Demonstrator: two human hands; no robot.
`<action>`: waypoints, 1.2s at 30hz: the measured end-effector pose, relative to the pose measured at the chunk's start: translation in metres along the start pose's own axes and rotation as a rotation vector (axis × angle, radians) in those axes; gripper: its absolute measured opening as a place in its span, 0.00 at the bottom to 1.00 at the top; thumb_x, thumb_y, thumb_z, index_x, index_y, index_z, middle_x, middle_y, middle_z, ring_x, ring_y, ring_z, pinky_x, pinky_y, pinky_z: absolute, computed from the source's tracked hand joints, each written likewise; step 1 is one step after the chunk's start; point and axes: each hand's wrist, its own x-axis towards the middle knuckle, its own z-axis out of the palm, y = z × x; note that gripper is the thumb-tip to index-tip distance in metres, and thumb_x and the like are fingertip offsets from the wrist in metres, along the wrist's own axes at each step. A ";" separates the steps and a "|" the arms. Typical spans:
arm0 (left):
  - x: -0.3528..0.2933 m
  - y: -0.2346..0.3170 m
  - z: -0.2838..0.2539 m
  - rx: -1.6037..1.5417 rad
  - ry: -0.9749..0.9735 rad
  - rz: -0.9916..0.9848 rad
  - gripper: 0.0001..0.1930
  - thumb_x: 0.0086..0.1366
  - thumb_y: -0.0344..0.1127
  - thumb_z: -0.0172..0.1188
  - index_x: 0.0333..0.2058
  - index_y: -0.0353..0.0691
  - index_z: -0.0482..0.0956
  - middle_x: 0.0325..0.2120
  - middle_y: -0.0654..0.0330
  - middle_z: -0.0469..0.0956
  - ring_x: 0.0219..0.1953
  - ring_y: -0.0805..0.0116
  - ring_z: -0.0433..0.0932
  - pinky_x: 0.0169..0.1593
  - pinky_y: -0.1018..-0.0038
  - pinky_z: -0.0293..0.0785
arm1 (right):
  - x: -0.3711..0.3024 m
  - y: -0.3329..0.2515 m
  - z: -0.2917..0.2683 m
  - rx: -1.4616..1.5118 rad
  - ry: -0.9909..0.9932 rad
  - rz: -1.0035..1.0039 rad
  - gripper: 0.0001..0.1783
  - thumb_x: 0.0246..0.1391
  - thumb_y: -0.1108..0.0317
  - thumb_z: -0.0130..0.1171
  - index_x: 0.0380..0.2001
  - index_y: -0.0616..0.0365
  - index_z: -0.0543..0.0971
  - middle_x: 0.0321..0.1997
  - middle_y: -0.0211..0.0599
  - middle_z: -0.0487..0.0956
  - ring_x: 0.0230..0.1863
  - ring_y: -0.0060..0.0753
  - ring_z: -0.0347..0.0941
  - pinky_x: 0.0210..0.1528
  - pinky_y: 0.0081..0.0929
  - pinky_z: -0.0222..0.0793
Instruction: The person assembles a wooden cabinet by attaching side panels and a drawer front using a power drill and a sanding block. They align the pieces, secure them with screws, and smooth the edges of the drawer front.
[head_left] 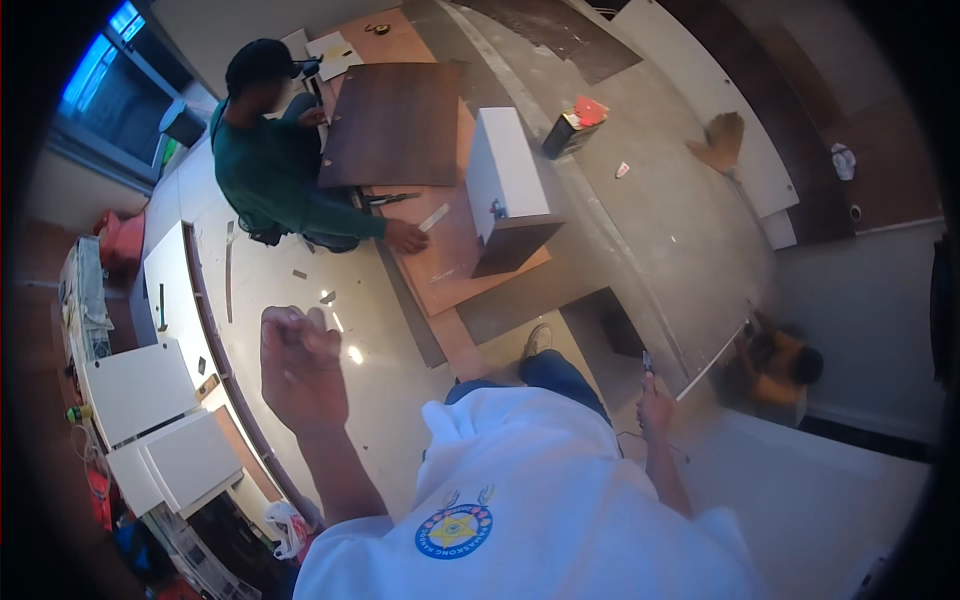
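My left hand (298,370) is raised over the pale floor, fingers curled in toward the palm. Whatever lies inside the curl, if anything, is hidden. Lower and to the right, my right hand (655,408) is closed around a small hand tool (648,362) with a greyish metal head; its exact kind is too small to tell. Ahead of me, a dark brown panel (395,125) lies on an orange-brown board (440,265). A white and brown box-shaped cabinet piece (512,180) stands on that board's right side.
A co-worker in green (270,180) crouches left of the board, one hand on it. Another person (785,365) is low at the right beside a long pale strip (712,362). A tin (574,128) and a broom (720,145) are farther back. White cabinets (140,390) line the left.
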 end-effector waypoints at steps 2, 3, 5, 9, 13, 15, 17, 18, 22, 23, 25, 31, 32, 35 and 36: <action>-0.006 -0.007 -0.017 0.125 0.275 -0.069 0.11 0.83 0.40 0.49 0.48 0.39 0.75 0.31 0.64 0.70 0.32 0.74 0.64 0.33 0.76 0.62 | 0.010 -0.001 0.001 -0.070 -0.006 -0.043 0.50 0.62 0.19 0.51 0.20 0.64 0.84 0.18 0.43 0.81 0.23 0.44 0.83 0.28 0.45 0.77; -0.012 -0.010 -0.024 0.165 0.252 -0.068 0.11 0.82 0.40 0.50 0.49 0.39 0.75 0.32 0.65 0.70 0.33 0.74 0.64 0.33 0.77 0.62 | 0.016 0.001 0.002 -0.114 0.028 -0.061 0.51 0.62 0.19 0.50 0.23 0.64 0.85 0.22 0.46 0.83 0.28 0.49 0.84 0.33 0.49 0.78; -0.023 -0.018 -0.033 0.234 0.361 -0.073 0.11 0.81 0.39 0.51 0.52 0.38 0.76 0.33 0.65 0.71 0.33 0.74 0.65 0.34 0.77 0.63 | 0.033 0.003 0.011 -0.217 0.078 -0.059 0.52 0.62 0.18 0.48 0.29 0.66 0.88 0.31 0.52 0.87 0.38 0.58 0.87 0.42 0.57 0.79; -0.045 -0.030 -0.026 0.442 0.481 0.021 0.11 0.81 0.41 0.55 0.54 0.42 0.76 0.35 0.68 0.73 0.36 0.79 0.69 0.36 0.77 0.66 | 0.069 0.022 0.018 -0.315 0.230 -0.182 0.51 0.64 0.22 0.49 0.29 0.68 0.88 0.23 0.49 0.84 0.30 0.51 0.84 0.39 0.50 0.76; -0.064 -0.054 0.015 0.502 0.644 -0.006 0.09 0.80 0.40 0.57 0.51 0.44 0.78 0.34 0.70 0.74 0.36 0.81 0.70 0.40 0.78 0.67 | 0.115 0.040 -0.005 -0.272 0.167 -0.113 0.52 0.66 0.22 0.45 0.31 0.70 0.88 0.31 0.57 0.86 0.41 0.59 0.85 0.46 0.55 0.75; -0.073 -0.073 0.035 0.579 0.584 -0.013 0.09 0.79 0.40 0.58 0.51 0.44 0.79 0.34 0.70 0.75 0.35 0.80 0.70 0.41 0.78 0.67 | 0.133 0.050 -0.017 -0.224 0.135 -0.073 0.54 0.65 0.21 0.45 0.32 0.71 0.88 0.34 0.60 0.86 0.43 0.62 0.85 0.47 0.57 0.76; -0.085 -0.091 0.052 0.750 0.565 -0.009 0.12 0.76 0.39 0.61 0.52 0.39 0.79 0.35 0.67 0.76 0.36 0.80 0.71 0.43 0.79 0.66 | 0.153 0.052 -0.025 -0.212 0.127 -0.094 0.56 0.63 0.18 0.45 0.33 0.71 0.89 0.35 0.63 0.87 0.44 0.67 0.85 0.46 0.62 0.76; -0.094 -0.101 0.059 0.962 0.510 0.031 0.11 0.76 0.38 0.62 0.51 0.39 0.80 0.33 0.67 0.77 0.35 0.79 0.70 0.42 0.78 0.67 | 0.159 0.049 -0.026 -0.209 0.089 -0.148 0.56 0.64 0.18 0.45 0.29 0.71 0.88 0.30 0.60 0.85 0.38 0.63 0.84 0.42 0.60 0.75; -0.132 -0.120 0.080 1.693 0.322 0.000 0.12 0.73 0.36 0.66 0.52 0.43 0.84 0.41 0.62 0.86 0.44 0.69 0.82 0.52 0.66 0.76 | 0.179 0.017 -0.029 0.137 -0.432 -0.279 0.42 0.71 0.27 0.49 0.16 0.54 0.71 0.12 0.28 0.68 0.12 0.24 0.65 0.15 0.29 0.55; -0.150 -0.118 0.083 1.931 0.303 -0.014 0.12 0.71 0.39 0.69 0.49 0.45 0.85 0.43 0.60 0.86 0.48 0.61 0.82 0.55 0.61 0.75 | 0.180 0.001 -0.025 0.191 -0.523 -0.382 0.38 0.73 0.32 0.49 0.23 0.55 0.73 0.14 0.29 0.70 0.14 0.24 0.67 0.16 0.28 0.58; -0.185 -0.120 0.089 1.983 0.424 -0.128 0.15 0.69 0.46 0.70 0.49 0.47 0.85 0.45 0.61 0.86 0.52 0.56 0.81 0.61 0.53 0.70 | 0.186 -0.045 -0.009 0.249 -0.677 -0.568 0.30 0.77 0.39 0.50 0.33 0.56 0.76 0.19 0.30 0.74 0.18 0.23 0.71 0.19 0.26 0.64; -0.309 -0.123 0.078 1.872 0.857 0.022 0.14 0.68 0.40 0.69 0.46 0.37 0.86 0.43 0.52 0.87 0.48 0.53 0.85 0.57 0.60 0.79 | 0.182 -0.189 0.023 0.078 -0.934 -0.754 0.21 0.78 0.47 0.53 0.44 0.55 0.77 0.24 0.24 0.73 0.24 0.18 0.70 0.23 0.21 0.64; -0.328 -0.121 0.074 1.733 0.933 -0.011 0.13 0.68 0.39 0.69 0.45 0.37 0.86 0.42 0.51 0.87 0.49 0.48 0.86 0.57 0.58 0.79 | 0.175 -0.210 0.027 0.113 -1.007 -0.803 0.26 0.78 0.44 0.52 0.38 0.56 0.79 0.22 0.24 0.71 0.23 0.19 0.69 0.23 0.24 0.61; -0.379 -0.124 0.074 1.703 1.084 -0.155 0.14 0.70 0.39 0.67 0.46 0.35 0.84 0.43 0.49 0.87 0.49 0.51 0.85 0.57 0.58 0.79 | 0.144 -0.247 0.037 -0.041 -0.674 -1.187 0.39 0.75 0.35 0.50 0.26 0.62 0.81 0.19 0.32 0.74 0.22 0.28 0.70 0.28 0.36 0.65; -0.388 -0.124 0.074 1.698 1.153 -0.253 0.14 0.70 0.38 0.66 0.47 0.34 0.84 0.42 0.49 0.86 0.49 0.51 0.85 0.58 0.58 0.79 | 0.133 -0.252 0.038 -0.085 -0.675 -1.184 0.39 0.75 0.36 0.51 0.25 0.63 0.82 0.18 0.35 0.74 0.22 0.30 0.71 0.29 0.39 0.67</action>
